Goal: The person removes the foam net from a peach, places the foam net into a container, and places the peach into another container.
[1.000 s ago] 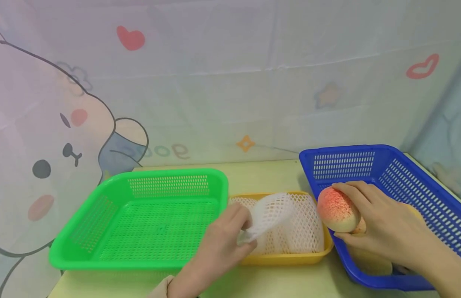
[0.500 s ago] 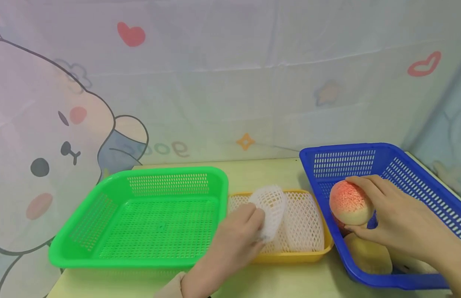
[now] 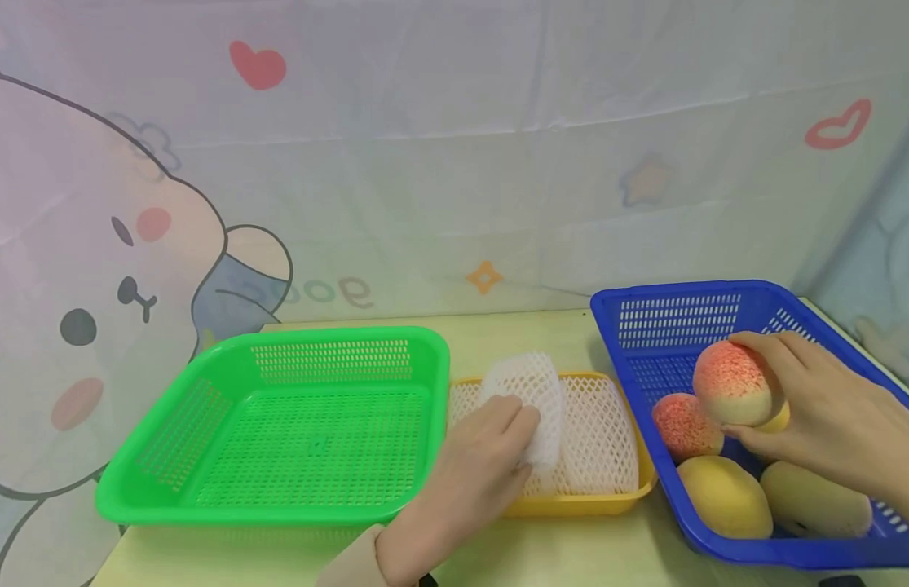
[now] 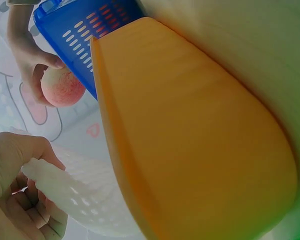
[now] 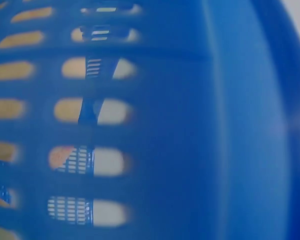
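My right hand (image 3: 828,412) grips a red-and-cream peach (image 3: 731,383) over the blue basket (image 3: 677,314); thumb below, fingers on top. A second peach (image 3: 686,426), a round yellow fruit (image 3: 725,497) and a pale elongated fruit (image 3: 814,499) lie in that basket. Over the yellow basket (image 3: 586,507), my left hand (image 3: 487,456) pinches a white foam fruit net (image 3: 531,387). The left wrist view shows the net (image 4: 85,195) between thumb and fingers, beside the basket's side. More foam nets (image 3: 597,436) lie in the yellow basket. The blue basket wall (image 5: 175,150) fills the right wrist view.
A green basket (image 3: 315,515) stands on the left of the pale table (image 3: 527,338), right beside the yellow one. Behind the table hangs a printed cloth (image 3: 454,163) with a cartoon bear and hearts.
My right hand has carried the peach to the right and slightly up, bringing the fruits beneath into view. My left hand has shifted right with the foam net, which now stands more upright.
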Motion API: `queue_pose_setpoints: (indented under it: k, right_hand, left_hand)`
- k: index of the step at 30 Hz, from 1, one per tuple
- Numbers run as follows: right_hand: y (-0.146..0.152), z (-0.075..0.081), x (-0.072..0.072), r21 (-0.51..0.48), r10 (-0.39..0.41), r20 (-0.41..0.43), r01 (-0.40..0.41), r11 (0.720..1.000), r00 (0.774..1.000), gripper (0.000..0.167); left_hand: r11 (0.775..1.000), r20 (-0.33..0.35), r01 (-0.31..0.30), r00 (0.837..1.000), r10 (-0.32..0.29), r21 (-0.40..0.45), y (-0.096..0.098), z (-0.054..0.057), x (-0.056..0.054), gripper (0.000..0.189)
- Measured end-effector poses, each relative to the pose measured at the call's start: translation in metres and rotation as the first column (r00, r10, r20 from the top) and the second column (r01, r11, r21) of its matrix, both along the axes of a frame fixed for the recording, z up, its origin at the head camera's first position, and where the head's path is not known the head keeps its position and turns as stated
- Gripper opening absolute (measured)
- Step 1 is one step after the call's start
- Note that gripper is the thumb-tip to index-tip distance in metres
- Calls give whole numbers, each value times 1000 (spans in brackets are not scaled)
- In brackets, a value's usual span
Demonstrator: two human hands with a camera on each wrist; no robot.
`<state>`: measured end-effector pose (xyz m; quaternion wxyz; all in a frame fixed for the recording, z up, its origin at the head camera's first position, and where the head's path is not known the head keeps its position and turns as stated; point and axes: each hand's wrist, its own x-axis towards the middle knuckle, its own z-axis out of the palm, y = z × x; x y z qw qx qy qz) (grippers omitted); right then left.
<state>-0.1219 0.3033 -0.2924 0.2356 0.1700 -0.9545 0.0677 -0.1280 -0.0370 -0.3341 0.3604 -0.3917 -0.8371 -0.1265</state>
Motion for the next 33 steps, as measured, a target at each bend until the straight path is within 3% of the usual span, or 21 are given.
queue_pose_setpoints:
  k: [8,16,23,33]
  right_hand:
    - [10,-5,-6,-8,-22,71,23,1000,997,93]
    - [16,-13,-14,-34,-46,148,51,998,988,95]
    - [22,-21,-22,-53,-18,157,26,998,987,96]
    - [32,-27,-26,-32,1,151,4,999,989,93]
  left_hand:
    - [997,-26,-52,998,51,-61,8,-4,-5,30]
    - [990,-122,-106,988,94,-97,15,-9,-11,22]
    - [984,-134,-125,985,108,-125,17,-15,-15,25]
    - [942,-127,-184,980,154,-279,26,-23,-19,30]
